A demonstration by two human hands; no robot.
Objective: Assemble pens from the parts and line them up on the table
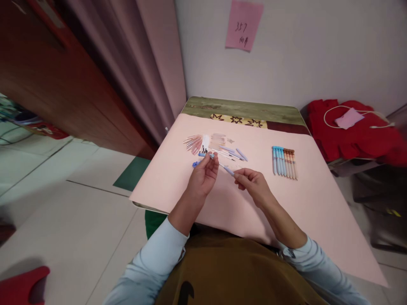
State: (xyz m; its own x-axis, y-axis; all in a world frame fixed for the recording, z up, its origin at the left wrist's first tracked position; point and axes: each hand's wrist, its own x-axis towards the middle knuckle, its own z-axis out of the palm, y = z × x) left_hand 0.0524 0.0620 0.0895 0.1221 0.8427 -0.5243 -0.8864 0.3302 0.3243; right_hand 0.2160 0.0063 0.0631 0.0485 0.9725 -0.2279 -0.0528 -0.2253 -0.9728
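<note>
Between the closed fingertips of my left hand (203, 178) is a small blue pen part (201, 155). My right hand (252, 184) pinches a light-blue pen barrel (228, 170), whose thin pale end points towards my left hand. Whether the two pieces touch is too small to tell. Just beyond my hands lie loose light-blue barrels (241, 154) and slim white refills (227, 156). Small dark-blue pieces (196, 164) lie by my left fingers. Behind them are a fan of pinkish-clear tubes (193, 142) and a group of pale clear tubes (218, 139).
A row of several blue pens (278, 161) and brown pens (291, 164) lies on the right of the pink-covered table (318, 203). Red cloth (330, 135) with a white cable (378, 126) is piled beyond the right edge. A curtain (152, 55) hangs at the left.
</note>
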